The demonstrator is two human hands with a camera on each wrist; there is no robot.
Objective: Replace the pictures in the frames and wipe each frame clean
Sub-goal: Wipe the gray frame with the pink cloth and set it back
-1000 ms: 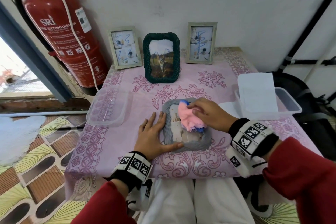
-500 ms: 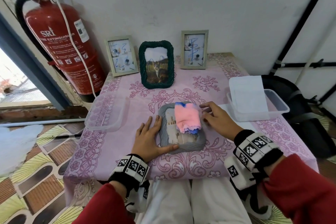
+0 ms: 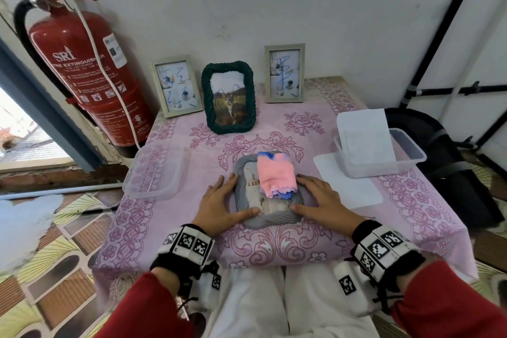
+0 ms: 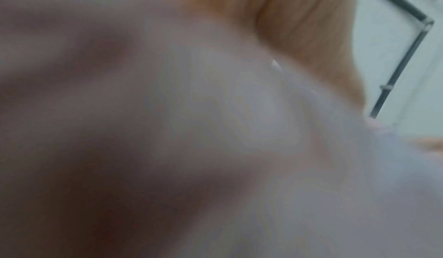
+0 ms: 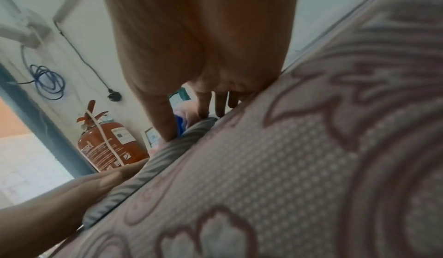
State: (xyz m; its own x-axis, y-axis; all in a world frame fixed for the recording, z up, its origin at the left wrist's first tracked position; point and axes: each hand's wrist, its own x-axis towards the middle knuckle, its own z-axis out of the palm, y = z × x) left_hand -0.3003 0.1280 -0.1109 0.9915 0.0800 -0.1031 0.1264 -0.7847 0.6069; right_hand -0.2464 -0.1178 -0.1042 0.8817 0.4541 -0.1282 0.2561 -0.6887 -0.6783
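Hands: left hand [image 3: 219, 207] and right hand [image 3: 319, 200] spread flat, flanking grey frame [image 3: 267, 221].
Risk: pink cloth [image 3: 277, 175], loose on the glass at 12 o'clock, may slide off if frame lifts.

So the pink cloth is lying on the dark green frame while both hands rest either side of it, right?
Not quite. The pink cloth lies on the grey frame, flat on the table, with the left hand and right hand either side of it. The dark green frame stands at the back, untouched. The head view shows this.

A ribbed, rope-textured grey frame [image 3: 267, 221] lies under a soft pink cloth [image 3: 277, 177] on the table's [image 3: 411, 200] matt patterned fabric, near clear plastic tubs [image 3: 153, 175].
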